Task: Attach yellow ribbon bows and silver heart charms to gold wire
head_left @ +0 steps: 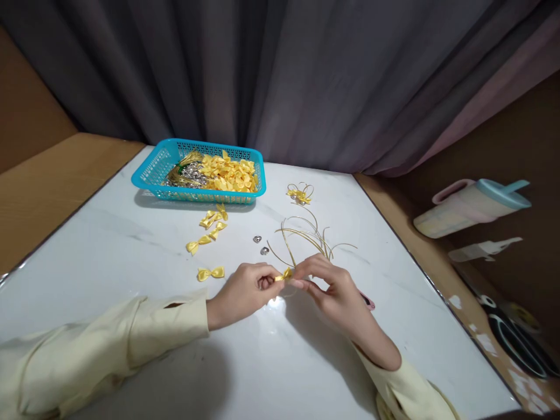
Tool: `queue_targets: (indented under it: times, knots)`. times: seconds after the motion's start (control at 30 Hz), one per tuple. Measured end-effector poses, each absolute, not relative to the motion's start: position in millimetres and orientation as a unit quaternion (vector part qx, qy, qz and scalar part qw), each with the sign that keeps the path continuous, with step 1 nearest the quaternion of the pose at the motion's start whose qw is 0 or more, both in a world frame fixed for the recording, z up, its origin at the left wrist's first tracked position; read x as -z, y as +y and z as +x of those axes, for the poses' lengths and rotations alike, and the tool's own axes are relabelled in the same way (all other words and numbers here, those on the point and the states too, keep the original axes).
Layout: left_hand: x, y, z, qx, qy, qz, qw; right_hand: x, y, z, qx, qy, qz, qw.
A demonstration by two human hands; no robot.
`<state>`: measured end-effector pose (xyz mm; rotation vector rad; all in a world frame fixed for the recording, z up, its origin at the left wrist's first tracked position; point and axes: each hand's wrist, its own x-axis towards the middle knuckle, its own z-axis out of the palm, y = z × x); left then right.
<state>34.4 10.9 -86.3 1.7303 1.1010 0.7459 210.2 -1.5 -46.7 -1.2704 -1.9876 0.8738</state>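
A small yellow ribbon bow (284, 275) is pinched between the fingertips of my left hand (248, 290) and my right hand (329, 290). A thin wire seems to loop just below it, though the fingers hide most of it. Several long gold wires (306, 235) lie curled beyond my right hand. Two silver heart-shaped pieces (264, 251) rest on the table just past my left hand. Left of that hand lies a loose yellow bow (210, 273), with several more bows (198, 244) further back.
A blue plastic basket (199, 193) at the back left holds yellow bows, silver pieces and a bundle of gold wire. A gold wire and bow piece (300, 193) lies at the back. On the right are a tumbler (472, 209), a white tube (479, 251) and black-handled scissors (516, 344).
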Motion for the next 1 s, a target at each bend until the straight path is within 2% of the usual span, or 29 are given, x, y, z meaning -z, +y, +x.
queue_targets:
  times: [0.17, 0.27, 0.4, 0.57, 0.7, 0.77, 0.83, 1.0]
  knots:
    - [88, 12, 34, -0.319, 0.460, 0.707, 0.433, 40, 0, 213, -0.528, -0.639, -0.517, 0.212]
    - [89, 12, 33, -0.337, 0.461, 0.711, 0.411, 40, 0, 213, -0.551, -0.609, -0.535, 0.198]
    - [88, 11, 32, -0.352, 0.451, 0.718, 0.396, 42, 1, 207, -0.443, -0.633, -0.581, 0.256]
    - [87, 11, 33, -0.356, 0.440, 0.730, 0.383, 48, -4, 198, -0.348, -0.698, -0.580, 0.235]
    - [88, 11, 33, -0.348, 0.445, 0.730, 0.385, 63, -10, 194, -0.133, -0.795, -0.514, 0.293]
    - [88, 11, 33, -0.346, 0.448, 0.728, 0.387, 70, -11, 194, -0.006, -0.833, -0.473, 0.287]
    - [88, 11, 33, -0.343, 0.451, 0.725, 0.391, 74, -11, 195, 0.072, -0.853, -0.444, 0.265]
    - [89, 10, 33, -0.332, 0.446, 0.723, 0.410, 66, -8, 198, 0.096, -0.887, -0.390, 0.229]
